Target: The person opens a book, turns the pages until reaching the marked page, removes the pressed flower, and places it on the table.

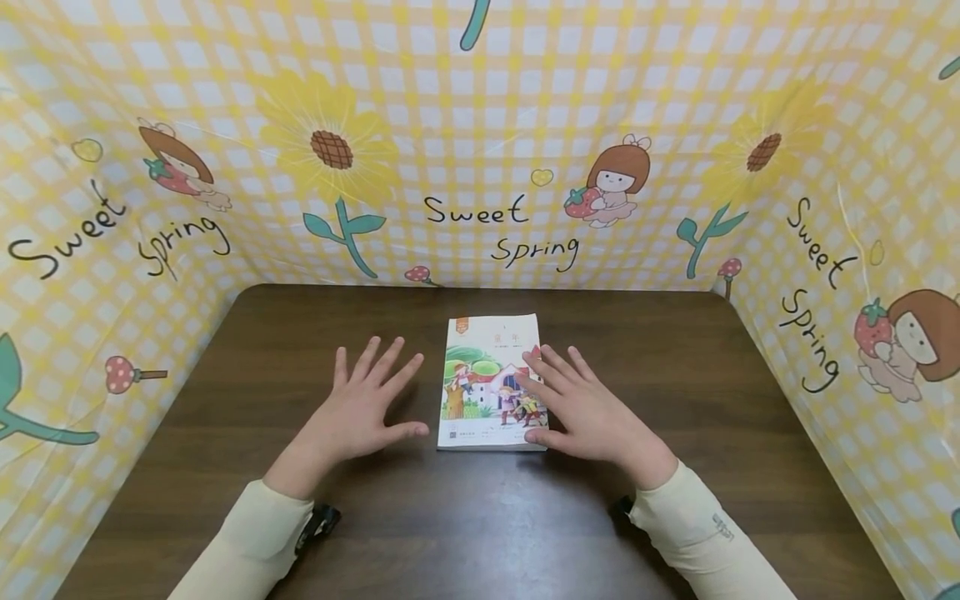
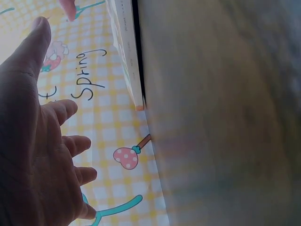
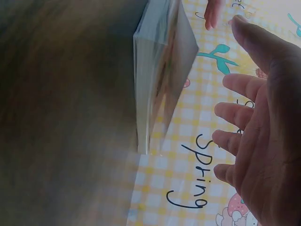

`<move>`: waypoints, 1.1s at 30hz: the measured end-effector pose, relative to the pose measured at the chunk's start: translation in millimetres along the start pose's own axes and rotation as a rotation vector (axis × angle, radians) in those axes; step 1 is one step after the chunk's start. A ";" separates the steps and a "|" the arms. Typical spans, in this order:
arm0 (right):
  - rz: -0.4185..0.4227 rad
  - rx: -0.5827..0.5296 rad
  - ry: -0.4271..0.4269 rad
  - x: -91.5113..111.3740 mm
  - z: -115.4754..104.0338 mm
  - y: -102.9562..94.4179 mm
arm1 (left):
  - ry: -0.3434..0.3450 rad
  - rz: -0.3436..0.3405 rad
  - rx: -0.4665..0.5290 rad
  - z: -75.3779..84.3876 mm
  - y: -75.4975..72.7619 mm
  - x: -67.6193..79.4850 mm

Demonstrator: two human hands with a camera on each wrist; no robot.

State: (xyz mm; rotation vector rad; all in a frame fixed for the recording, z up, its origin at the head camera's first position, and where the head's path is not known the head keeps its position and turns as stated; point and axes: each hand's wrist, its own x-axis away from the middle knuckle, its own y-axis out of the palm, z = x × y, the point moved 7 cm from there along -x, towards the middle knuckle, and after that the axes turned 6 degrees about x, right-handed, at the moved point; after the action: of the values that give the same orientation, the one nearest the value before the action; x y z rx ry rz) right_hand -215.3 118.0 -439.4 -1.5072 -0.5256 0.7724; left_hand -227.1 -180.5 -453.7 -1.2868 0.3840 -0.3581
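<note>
Book: lettered spine shows only in left wrist view
Left hand: fingers spread
Right hand: fingers spread

Bright and evenly lit in the head view; crisp on the printed cloth, pale with glare on the tabletop in front of the book. Dimmer and hazier in both wrist views: backlit, dark on the left hand and right hand, washed out at upper left in the left one, heavily blurred across the tabletop.
</note>
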 end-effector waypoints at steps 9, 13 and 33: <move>-0.054 -0.008 -0.018 -1.3 -5.0 14.3 | 0.028 -0.009 0.094 14.8 8.6 -2.0; -0.079 -0.021 -0.015 -1.3 -6.3 16.2 | 0.033 -0.016 0.112 23.0 11.7 -2.3; -0.199 -0.032 -0.019 -1.2 -7.4 27.4 | 0.113 -0.174 0.133 77.0 34.4 -19.7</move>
State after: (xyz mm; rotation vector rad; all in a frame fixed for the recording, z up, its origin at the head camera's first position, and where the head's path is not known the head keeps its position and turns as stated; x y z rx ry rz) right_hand -214.1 109.5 -466.5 -1.4534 -0.6937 0.6259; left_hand -207.0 -97.5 -467.5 -1.1759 0.3383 -0.5955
